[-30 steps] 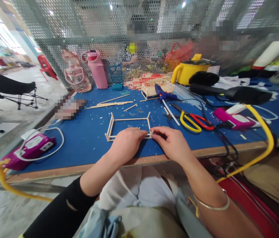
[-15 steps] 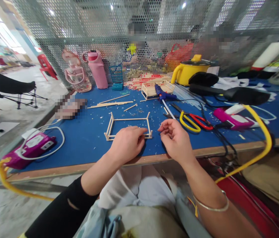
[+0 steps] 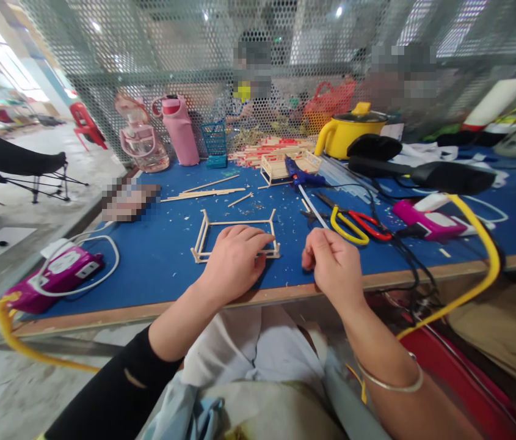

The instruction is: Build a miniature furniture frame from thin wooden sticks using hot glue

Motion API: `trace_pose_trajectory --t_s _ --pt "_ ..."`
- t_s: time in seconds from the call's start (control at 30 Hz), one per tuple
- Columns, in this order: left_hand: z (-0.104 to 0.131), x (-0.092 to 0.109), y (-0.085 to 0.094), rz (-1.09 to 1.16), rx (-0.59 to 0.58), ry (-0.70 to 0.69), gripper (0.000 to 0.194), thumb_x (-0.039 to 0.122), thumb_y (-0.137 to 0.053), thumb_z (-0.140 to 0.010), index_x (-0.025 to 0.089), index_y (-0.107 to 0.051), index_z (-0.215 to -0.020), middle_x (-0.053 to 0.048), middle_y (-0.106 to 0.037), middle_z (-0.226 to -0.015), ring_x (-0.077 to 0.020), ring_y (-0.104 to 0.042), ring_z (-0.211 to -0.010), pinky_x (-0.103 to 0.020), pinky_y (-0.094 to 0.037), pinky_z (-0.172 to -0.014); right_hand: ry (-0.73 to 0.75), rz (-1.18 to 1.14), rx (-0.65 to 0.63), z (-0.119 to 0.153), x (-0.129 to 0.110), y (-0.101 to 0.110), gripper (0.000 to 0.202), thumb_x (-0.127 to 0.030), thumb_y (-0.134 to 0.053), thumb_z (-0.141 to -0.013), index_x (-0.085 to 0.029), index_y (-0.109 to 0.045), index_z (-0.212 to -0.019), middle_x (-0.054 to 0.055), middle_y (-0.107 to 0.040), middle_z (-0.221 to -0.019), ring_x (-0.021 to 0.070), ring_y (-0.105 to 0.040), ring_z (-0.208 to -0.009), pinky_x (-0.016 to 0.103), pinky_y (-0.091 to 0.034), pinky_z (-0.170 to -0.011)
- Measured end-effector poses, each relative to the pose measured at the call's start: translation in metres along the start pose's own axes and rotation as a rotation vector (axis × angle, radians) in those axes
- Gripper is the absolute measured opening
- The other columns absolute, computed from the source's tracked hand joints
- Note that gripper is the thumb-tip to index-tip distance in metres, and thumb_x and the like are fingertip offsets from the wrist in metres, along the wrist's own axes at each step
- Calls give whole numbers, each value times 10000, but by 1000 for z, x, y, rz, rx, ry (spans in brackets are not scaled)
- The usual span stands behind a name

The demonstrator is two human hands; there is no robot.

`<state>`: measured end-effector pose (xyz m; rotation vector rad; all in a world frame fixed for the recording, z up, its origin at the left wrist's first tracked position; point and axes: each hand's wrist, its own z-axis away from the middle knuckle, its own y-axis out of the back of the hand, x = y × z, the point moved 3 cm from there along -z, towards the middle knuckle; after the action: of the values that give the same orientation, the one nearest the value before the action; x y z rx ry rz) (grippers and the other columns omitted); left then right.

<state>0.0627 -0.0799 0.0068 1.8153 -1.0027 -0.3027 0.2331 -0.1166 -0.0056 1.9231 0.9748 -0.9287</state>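
A small rectangular frame of thin wooden sticks [image 3: 204, 235], with short posts at its corners, lies on the blue tabletop. My left hand [image 3: 234, 256] is over its near side, thumb and fingers closed about the near rail; the palm hides part of that side. To the right of the frame, apart from it, is my right hand [image 3: 336, 264], its fingers curled in and the thumb pressed to them. Whatever those fingers hold, if anything, is hidden. Just beyond it lie a blue glue gun [image 3: 301, 174] with a whitish glue stick [image 3: 313, 208] and yellow-and-red-handled pliers [image 3: 352, 226].
Loose sticks [image 3: 203, 194] and a finished-looking stick tray [image 3: 280, 168] lie farther back. Purple power strips [image 3: 68, 272] [image 3: 429, 220] with cables flank the work area. A yellow pot [image 3: 353, 135] and a pink bottle [image 3: 181, 131] stand before the perforated metal screen [image 3: 170, 55].
My right hand has shifted slightly right and toward me, and its fingers have curled in more tightly. My left hand and the stick frame stay nearly in place.
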Motion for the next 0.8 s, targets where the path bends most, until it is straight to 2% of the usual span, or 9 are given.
trace_pose_trajectory --t_s 0.07,0.17,0.27,0.37,0.47,0.6,0.7,0.8 --pt "0 -1 0 2 33 -2 194 132 -563 -811 192 -648 -976 -49 -676 -1087 -235 -577 -1032 -412 -449 -912 36 49 2 0 0 1 393 -364 -421 -941 -196 -478 -590 -47 -463 -453 81 -452 -440 214 -377 -479" --pt "1 -1 0 -13 55 -28 128 169 -546 -855 195 -662 -807 -45 -676 -1078 -233 -572 -1026 -412 -454 -901 47 84 31 -2 5 0 228 -289 -424 -931 -200 -579 -789 -38 -523 -565 95 -485 -499 227 -411 -525" --pt "2 -2 0 -43 46 -44 140 204 -575 -855 211 -690 -775 -43 -674 -1110 -247 -561 -1042 -439 -450 -911 72 76 69 -5 12 -2 189 -136 -433 -859 -207 -567 -972 0 -580 -763 125 -558 -665 258 -459 -629" --pt "3 -3 -1 -50 44 -50 104 236 -616 -835 221 -704 -781 -52 -670 -1119 -259 -555 -1057 -458 -454 -909 115 75 106 -5 15 -3 249 -56 -485 -738 -209 -529 -929 29 -576 -895 151 -569 -796 282 -463 -698" --pt "4 -2 0 -34 63 -61 65 257 -659 -803 210 -691 -837 -77 -635 -1189 -276 -528 -1119 -478 -448 -936 106 64 83 -4 15 -4 196 -91 -532 -741 -213 -524 -893 26 -581 -891 152 -561 -773 286 -458 -693" --pt "10 3 7 16 161 -129 205 274 -679 -787 157 -656 -954 -145 -559 -1295 -302 -447 -1231 -492 -403 -1015 81 1 114 -1 9 -1 59 -235 -567 -830 -210 -532 -869 5 -577 -792 132 -544 -686 264 -442 -636" --pt "18 9 13 120 298 -141 178 200 -594 -846 157 -661 -1005 -122 -660 -1104 -229 -572 -1045 -409 -484 -914 78 -16 126 2 6 3 192 -336 -499 -901 -202 -532 -768 -15 -548 -669 112 -506 -596 248 -407 -577" --pt "24 16 12 312 394 7 200 138 -541 -860 178 -691 -985 -54 -722 -856 -148 -639 -783 -286 -531 -731 89 -59 101 3 7 5 379 -383 -418 -942 -200 -448 -611 -36 -447 -546 96 -422 -514 241 -346 -510"
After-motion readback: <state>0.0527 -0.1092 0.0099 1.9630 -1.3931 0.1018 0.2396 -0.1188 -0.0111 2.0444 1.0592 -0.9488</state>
